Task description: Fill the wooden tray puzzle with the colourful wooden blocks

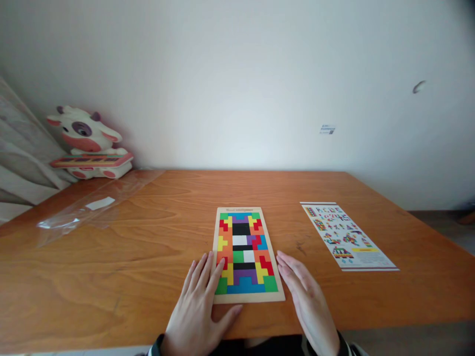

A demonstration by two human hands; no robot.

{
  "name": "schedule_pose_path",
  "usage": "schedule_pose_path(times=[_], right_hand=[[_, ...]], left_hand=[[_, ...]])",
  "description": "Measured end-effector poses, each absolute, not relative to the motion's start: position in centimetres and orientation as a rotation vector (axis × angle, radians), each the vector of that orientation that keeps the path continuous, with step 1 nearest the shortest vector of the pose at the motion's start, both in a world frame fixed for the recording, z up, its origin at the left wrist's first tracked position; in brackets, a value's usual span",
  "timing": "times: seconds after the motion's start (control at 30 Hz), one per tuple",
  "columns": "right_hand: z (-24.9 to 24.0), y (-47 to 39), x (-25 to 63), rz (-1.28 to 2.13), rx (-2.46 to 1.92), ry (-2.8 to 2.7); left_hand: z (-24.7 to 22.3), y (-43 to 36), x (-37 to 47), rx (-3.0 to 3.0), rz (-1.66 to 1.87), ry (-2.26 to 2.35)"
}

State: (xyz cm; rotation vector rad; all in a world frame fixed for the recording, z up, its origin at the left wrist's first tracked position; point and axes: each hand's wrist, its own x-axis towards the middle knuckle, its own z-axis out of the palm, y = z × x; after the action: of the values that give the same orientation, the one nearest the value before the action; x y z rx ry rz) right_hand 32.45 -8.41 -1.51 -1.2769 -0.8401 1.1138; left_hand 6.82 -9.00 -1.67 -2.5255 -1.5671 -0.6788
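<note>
A wooden block puzzle in a pale tray (256,297) lies flat on the table before me. Its colored pieces are red, yellow, green, blue, purple, orange, black and white, closely fitted together. My left hand (198,304) is spread palm down over the lower left edge, with the index fingertip on the pieces and the thumb out near the bottom rim. Along the right rim rests my right hand (306,299), its fingers stretched out close together, the fingertips at or beside the edge. Neither hand grips anything.
A printed picture sheet (349,237) lies to the right on the wooden table (178,222). Far left are a clear plastic bag (74,217) and a cow-shaped toy keyboard (92,143). A white wall (237,89) stands behind; a curtain (25,153) hangs at left.
</note>
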Motion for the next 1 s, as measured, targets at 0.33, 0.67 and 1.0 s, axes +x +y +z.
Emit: schedule_pose_path(times=[0.33, 0.67, 1.0], right_hand=[[0.0, -8.7, 31.4, 1.201, -0.997, -0.548], [-0.3, -8.5, 29.8, 1.191, -0.964, -0.632], [-1.8, -8.1, 30.8, 1.209, -0.981, -0.597]], left_hand=[[-1.3, -7.7, 7.3, -2.544, -0.780, -1.534], [-2.4, -7.4, 11.4, -2.443, -0.768, -1.785], [0.7, -6.7, 9.6, -2.644, -0.744, -2.006]])
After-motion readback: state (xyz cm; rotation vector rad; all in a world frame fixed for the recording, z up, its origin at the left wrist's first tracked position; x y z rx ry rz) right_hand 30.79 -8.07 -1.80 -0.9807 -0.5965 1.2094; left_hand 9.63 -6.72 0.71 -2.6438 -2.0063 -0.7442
